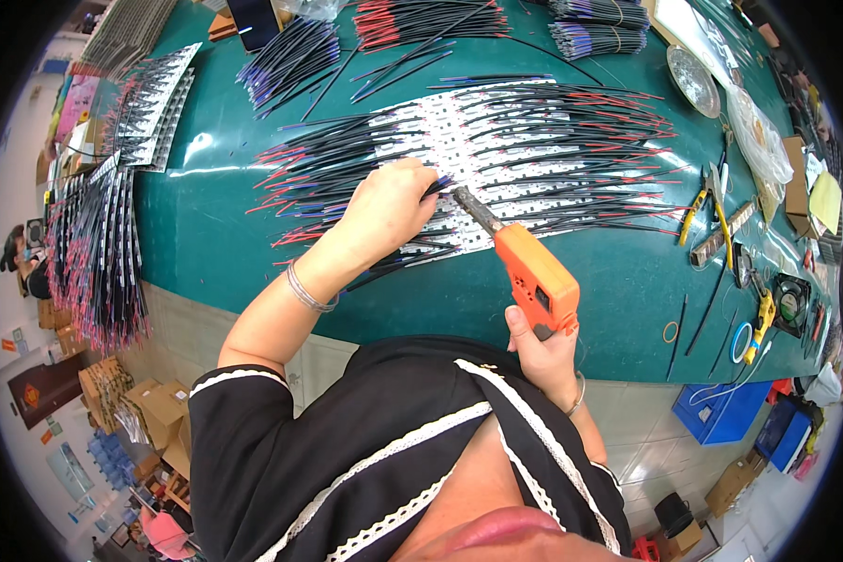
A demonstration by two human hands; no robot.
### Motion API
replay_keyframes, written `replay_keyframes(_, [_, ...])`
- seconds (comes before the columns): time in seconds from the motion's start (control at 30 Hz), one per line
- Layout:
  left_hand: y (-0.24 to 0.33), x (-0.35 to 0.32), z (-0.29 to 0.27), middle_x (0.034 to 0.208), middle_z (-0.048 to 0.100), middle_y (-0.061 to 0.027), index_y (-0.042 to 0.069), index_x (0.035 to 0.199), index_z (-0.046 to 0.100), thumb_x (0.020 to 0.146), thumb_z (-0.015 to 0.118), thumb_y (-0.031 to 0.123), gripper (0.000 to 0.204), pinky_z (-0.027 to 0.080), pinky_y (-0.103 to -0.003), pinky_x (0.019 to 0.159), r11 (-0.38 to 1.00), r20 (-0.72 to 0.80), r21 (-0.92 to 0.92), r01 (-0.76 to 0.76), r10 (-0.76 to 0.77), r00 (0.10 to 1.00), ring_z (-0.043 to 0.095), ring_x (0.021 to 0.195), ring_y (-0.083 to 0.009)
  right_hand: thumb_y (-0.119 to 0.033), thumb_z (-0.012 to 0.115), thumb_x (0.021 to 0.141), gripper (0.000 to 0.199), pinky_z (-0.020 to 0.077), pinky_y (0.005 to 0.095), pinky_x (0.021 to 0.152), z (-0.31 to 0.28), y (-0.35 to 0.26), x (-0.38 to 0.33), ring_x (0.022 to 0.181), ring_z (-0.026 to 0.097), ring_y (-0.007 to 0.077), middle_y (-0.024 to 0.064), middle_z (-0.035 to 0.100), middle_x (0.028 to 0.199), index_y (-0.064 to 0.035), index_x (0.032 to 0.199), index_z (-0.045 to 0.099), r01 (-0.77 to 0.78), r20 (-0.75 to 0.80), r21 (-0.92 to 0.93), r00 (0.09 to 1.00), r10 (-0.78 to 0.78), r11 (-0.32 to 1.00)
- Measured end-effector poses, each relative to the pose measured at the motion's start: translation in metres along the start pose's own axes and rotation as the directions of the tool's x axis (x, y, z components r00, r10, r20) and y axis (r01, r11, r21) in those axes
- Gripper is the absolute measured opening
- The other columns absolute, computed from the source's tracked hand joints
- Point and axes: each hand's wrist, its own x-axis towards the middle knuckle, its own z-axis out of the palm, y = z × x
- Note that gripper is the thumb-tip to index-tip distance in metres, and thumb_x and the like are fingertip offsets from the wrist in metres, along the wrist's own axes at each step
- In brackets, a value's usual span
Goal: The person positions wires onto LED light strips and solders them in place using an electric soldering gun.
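Head view: my right hand (541, 351) has its grip clamped around the handle of an orange soldering gun (534, 276), whose metal tip (465, 204) points up and left and meets the near edge of the white strip boards (496, 140). My left hand (389, 206) has its grip pinched together on a few black wire ends (437, 187) and presses them down on the boards right beside the tip.

The boards lie side by side on the green tabletop (206, 225), and black wires with red and blue ends fan out from both of their sides. I judge that most of the rows already carry wires, since the fan runs nearly the whole width of the mat; the joint in hand sits at the near left corner, so little seems left on this batch, though I cannot tell from here which joints are truly soldered. Loose wire bundles (286, 61) wait further back, and finished boards with wires (98, 253) hang over the left edge of the tabletop.

For room, the near edge of the tabletop runs just under the gun, with bare green between it and the boards. To the right lie yellow-handled pliers (698, 206) and a small black fan (794, 304), well apart from the gun. A blue crate (726, 412) stands on the floor below
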Motion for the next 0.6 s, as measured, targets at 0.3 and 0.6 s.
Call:
replay_keyframes(0.3, [0.0025, 0.0029, -0.0025, 0.071, 0.053, -0.0156, -0.002, 0.072, 0.054, 0.071, 0.059, 0.010, 0.013, 0.044, -0.041, 0.063, 0.999, 0.076, 0.048, 0.011, -0.014, 0.997, 0.054, 0.070, -0.0335, -0.010, 0.065, 0.076, 0.026, 0.0428, 0.0212, 0.058, 0.0031, -0.0023, -0.0049, 0.062, 0.052, 0.0074, 0.0051, 0.058, 0.072, 0.0010, 0.093, 0.049, -0.017, 0.037, -0.144, 0.999, 0.023, 0.989])
replay_keyframes(0.6, [0.0052, 0.0068, -0.0047, 0.074, 0.055, -0.0165, -0.003, 0.076, 0.057, 0.071, 0.058, 0.010, 0.014, 0.044, -0.041, 0.066, 0.995, 0.140, 0.094, 0.046, -0.059, 0.988, 0.055, 0.073, -0.0341, -0.011, 0.062, 0.079, 0.025, 0.0391, 0.0194, 0.043, -0.0012, -0.0039, -0.0091, 0.048, 0.048, 0.0072, 0.0034, 0.055, 0.068, 0.0021, 0.097, 0.050, -0.013, -0.046, 0.102, 0.999, 0.017, 0.995])
